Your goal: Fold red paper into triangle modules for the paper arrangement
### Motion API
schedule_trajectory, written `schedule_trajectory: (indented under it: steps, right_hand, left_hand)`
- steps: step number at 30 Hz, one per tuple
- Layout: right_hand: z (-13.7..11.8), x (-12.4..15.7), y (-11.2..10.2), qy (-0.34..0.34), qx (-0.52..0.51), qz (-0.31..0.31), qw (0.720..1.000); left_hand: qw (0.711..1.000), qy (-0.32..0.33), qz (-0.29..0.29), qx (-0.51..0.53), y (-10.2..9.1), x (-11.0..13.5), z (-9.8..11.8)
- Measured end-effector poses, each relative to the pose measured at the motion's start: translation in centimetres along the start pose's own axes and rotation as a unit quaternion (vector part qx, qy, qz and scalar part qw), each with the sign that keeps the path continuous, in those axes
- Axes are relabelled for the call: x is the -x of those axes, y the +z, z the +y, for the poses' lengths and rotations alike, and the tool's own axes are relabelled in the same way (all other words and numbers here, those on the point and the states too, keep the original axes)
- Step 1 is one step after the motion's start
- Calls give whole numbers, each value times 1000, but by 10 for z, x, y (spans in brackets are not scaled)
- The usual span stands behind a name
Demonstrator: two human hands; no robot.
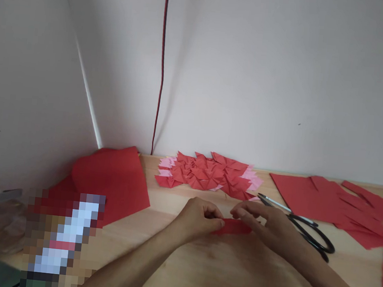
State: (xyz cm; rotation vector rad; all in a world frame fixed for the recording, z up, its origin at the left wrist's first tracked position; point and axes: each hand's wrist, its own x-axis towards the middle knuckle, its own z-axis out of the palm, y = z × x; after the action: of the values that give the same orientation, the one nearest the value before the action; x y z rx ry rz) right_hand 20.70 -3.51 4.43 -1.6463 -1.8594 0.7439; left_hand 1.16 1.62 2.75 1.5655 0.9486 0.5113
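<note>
A small red paper strip (235, 227) is between my two hands, low over the wooden table. My left hand (201, 215) is closed, with thumb and fingers pinching the strip's left end. Above the right end of the strip, the fingers of my right hand (265, 220) are curved and apart; whether they touch the paper is unclear. Just beyond both hands lies a cluster of folded red paper pieces (205, 172), with pink paper pieces (254, 177) among them. Black-handled scissors (318, 239) and a pen (289, 208) rest beside my right hand.
Large red sheets (115, 185) lie at the left, near a blurred-out bright object (65, 235). More red paper (302, 196), partly cut in strips, is at the right. A wall (253, 77) with a hanging dark red cable (162, 67) closes off the table's back.
</note>
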Motion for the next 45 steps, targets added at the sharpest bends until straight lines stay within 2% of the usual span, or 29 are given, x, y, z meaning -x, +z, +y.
schedule_trajectory:
  steps: [7,11,14,19,25,27,32,36,38,41,45]
  right_hand:
    - [-5,0,13,-15,-24,-40,999]
    - [-3,0,17,-29,33,-53,998]
    - [-4,0,18,-59,76,-35,995]
    - [-5,-1,17,-42,77,-49,995]
    - [-3,0,17,-62,75,-60,993]
    - [0,-1,14,-57,51,-48,996]
    - [10,-8,5,12,-74,63,995]
    - [12,-10,16,34,-209,9,977]
    - [10,-9,26,54,-253,9,966]
    - [9,-7,36,63,-276,25,959]
    - [13,-8,39,61,-270,24,961]
  left_hand:
    - [998,27,-1,-58,3,1,-4]
    - [993,46,-35,-100,4,4,-2]
    - [989,60,-20,-135,6,6,0]
    - [989,49,-2,-143,7,5,0]
    - [990,31,-7,-138,6,3,-3]
    - [995,12,-3,-103,5,2,-4]
    - [997,-21,1,68,2,-2,-4]
    - [988,-9,24,150,3,-1,-1]
    - [986,6,25,165,4,0,1]
    - [988,1,23,152,5,2,4]
    - [994,-19,22,106,6,3,5]
